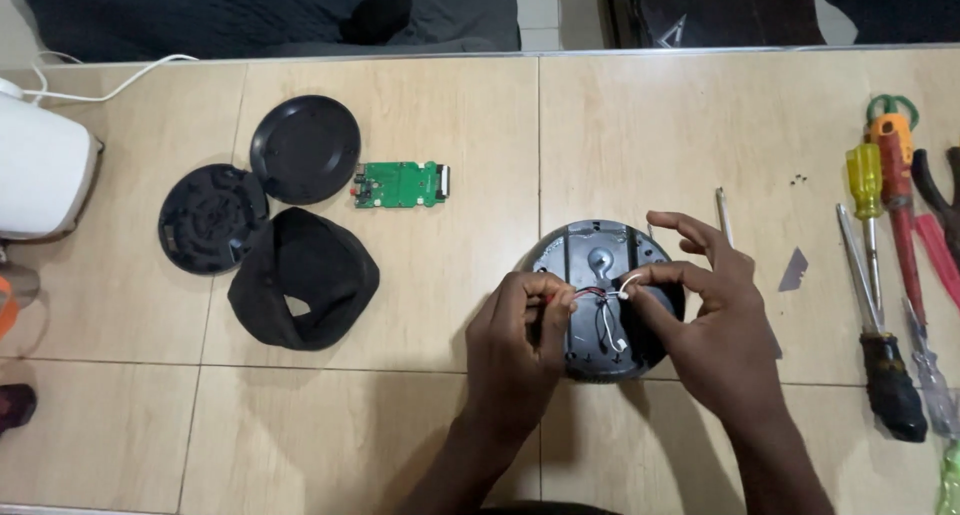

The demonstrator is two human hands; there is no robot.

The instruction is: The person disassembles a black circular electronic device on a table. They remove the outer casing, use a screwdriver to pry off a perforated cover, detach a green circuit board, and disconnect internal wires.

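Small repair bench, tan tabletop, row of screwdrivers, loose green circuit board, removed black covers

I see a tan tiled tabletop with thin seams. On it, in the middle, rests a round dark device shell, opened upward. To my left lie a smooth black round cover, a ribbed black disc touching it, and a black fabric sleeve just below both. A small green circuit board lies beside the cover. At the far left stands a white appliance with a white cord. On the right edge lie several screwdrivers, near a small blade and tiny screws.
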